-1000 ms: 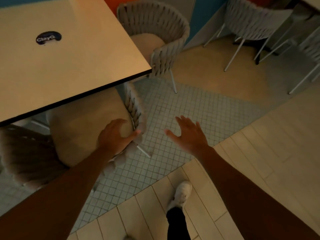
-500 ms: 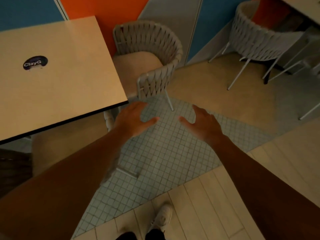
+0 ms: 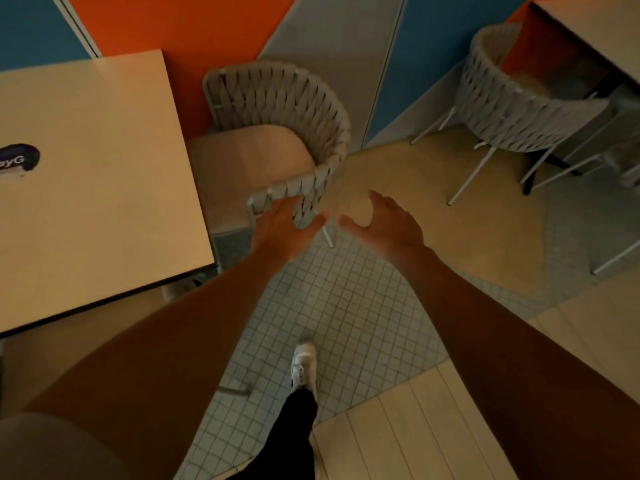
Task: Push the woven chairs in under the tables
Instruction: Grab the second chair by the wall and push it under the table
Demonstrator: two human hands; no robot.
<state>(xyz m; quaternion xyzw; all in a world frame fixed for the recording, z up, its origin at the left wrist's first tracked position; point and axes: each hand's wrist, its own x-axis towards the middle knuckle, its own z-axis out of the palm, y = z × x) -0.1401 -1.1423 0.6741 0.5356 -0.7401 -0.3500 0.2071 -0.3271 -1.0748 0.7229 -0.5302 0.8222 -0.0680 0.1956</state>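
A grey woven chair [image 3: 294, 109] with a beige seat cushion stands at the right side of the beige table [image 3: 93, 188], its seat mostly outside the tabletop. My left hand [image 3: 280, 228] is spread open at the chair's near armrest end, fingertips at the weave. My right hand [image 3: 384, 221] hovers open just right of that armrest, apart from it. Under the table's near edge, a beige cushion of another chair [image 3: 86, 327] shows. A third woven chair [image 3: 512, 109] stands at the right, by a second table [image 3: 595, 32].
The wall behind has orange, blue and grey panels. White metal chair legs [image 3: 613, 258] stick out at the right edge. The floor changes from small white tiles to pale planks near my white shoe [image 3: 304, 367].
My left hand left the backrest of the near chair, now under the table. Both hands moved forward to the woven chair at the table's right side as I stepped closer.
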